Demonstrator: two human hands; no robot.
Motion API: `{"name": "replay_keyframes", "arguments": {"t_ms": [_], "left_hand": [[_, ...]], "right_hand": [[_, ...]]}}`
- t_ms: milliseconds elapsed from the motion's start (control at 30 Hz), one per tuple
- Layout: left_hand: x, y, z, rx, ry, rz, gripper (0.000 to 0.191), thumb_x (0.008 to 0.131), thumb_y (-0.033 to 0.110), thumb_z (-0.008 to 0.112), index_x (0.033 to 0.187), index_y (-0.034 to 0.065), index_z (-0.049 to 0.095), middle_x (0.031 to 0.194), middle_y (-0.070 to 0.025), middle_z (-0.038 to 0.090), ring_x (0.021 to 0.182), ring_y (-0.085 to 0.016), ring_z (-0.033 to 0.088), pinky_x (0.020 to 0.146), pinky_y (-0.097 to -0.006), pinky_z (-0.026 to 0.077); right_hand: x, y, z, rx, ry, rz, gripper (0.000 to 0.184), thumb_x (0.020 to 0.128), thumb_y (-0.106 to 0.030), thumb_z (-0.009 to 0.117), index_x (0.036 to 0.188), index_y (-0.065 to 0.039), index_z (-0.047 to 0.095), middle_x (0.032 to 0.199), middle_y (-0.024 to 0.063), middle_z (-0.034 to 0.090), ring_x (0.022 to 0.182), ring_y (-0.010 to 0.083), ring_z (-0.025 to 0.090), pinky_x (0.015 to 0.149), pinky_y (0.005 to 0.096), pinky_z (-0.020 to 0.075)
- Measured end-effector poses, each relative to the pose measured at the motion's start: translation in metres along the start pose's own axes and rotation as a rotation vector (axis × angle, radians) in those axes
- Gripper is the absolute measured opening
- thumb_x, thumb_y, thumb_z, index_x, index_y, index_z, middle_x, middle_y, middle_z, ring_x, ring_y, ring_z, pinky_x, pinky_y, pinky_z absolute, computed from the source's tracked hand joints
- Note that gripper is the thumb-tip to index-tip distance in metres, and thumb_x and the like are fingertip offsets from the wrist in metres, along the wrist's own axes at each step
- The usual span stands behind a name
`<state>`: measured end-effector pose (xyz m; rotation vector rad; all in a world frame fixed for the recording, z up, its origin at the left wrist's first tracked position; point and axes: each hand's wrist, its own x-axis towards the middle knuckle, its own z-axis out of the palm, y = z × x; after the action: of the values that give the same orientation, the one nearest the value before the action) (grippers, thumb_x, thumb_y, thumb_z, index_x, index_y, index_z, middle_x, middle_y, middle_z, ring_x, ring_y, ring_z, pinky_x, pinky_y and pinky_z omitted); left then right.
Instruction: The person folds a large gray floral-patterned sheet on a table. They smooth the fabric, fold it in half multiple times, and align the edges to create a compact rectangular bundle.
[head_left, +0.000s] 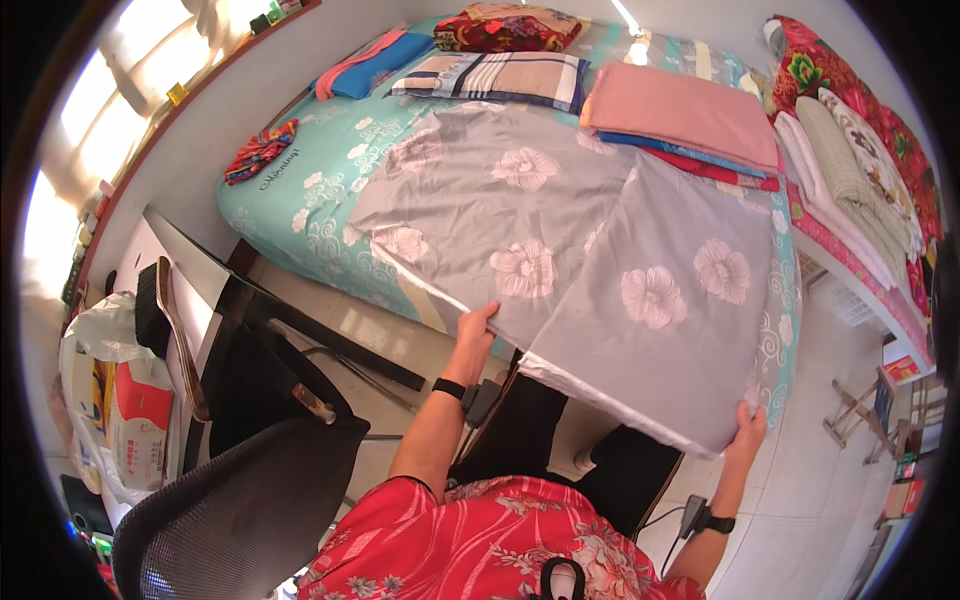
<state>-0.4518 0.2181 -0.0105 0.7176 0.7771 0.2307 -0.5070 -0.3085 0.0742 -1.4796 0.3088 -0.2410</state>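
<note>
A grey cloth with large pale pink flowers (540, 217) lies spread over the bed, its right part folded over in a slanting layer. My left hand (475, 330) grips its near edge left of the middle, thumb on top. At the near right corner, my right hand (744, 433) pinches the hem. Between my hands the white-edged hem droops over the bed's near side. Beneath the cloth is a teal bedsheet (319, 217) with white blossoms and scrolls. The fingers under the cloth are partly hidden.
A plaid pillow (495, 79) and a pink folded blanket stack (679, 112) rest farther up the bed. To my left are a black mesh chair (247, 510), a bed brush (174, 330) and a desk. Rolled bedding (855, 187) and a wooden folding stool (862, 412) stand right.
</note>
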Motion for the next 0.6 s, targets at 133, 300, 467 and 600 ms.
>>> {"name": "replay_keyframes", "arguments": {"t_ms": [133,300,467,600], "left_hand": [[-0.055,-0.001,0.020,-0.024,-0.156,-0.080,0.029,0.088,0.000,0.061,0.113,-0.0114,0.054,0.109,-0.0191,0.062,0.096,-0.030,0.064,0.086,-0.0433,0.054],[-0.096,-0.014,0.007,0.023,-0.300,-0.236,0.033,0.090,0.002,0.058,0.121,-0.0083,0.050,0.117,-0.0180,0.060,0.103,-0.029,0.062,0.095,-0.0437,0.051],[-0.043,0.017,-0.021,-0.109,-0.345,-0.287,0.034,0.095,0.019,0.056,0.120,-0.0031,0.052,0.118,-0.0133,0.061,0.109,-0.028,0.060,0.097,-0.0447,0.048],[0.023,0.054,-0.039,-0.246,-0.208,-0.064,0.034,0.093,0.018,0.057,0.120,-0.0014,0.054,0.117,-0.0146,0.062,0.108,-0.030,0.059,0.096,-0.0462,0.048]], "right_hand": [[0.011,-0.021,-0.048,-0.109,0.032,-0.065,0.022,0.089,-0.011,0.063,0.108,0.000,0.059,0.097,0.0047,0.063,0.084,0.0130,0.057,0.077,0.0287,0.0472],[0.004,0.015,-0.093,-0.435,0.085,0.040,0.019,0.088,-0.011,0.061,0.104,-0.002,0.061,0.093,0.0026,0.063,0.082,0.0111,0.057,0.075,0.0270,0.0466],[-0.002,0.039,-0.089,-0.972,0.062,-0.229,0.025,0.085,-0.010,0.061,0.107,0.001,0.059,0.101,0.0107,0.061,0.093,0.0238,0.058,0.085,0.0351,0.0450],[-0.002,0.008,-0.039,-1.172,0.080,-0.540,0.038,0.082,-0.007,0.061,0.118,0.000,0.056,0.120,0.0134,0.056,0.111,0.0274,0.053,0.092,0.0365,0.0436]]}}
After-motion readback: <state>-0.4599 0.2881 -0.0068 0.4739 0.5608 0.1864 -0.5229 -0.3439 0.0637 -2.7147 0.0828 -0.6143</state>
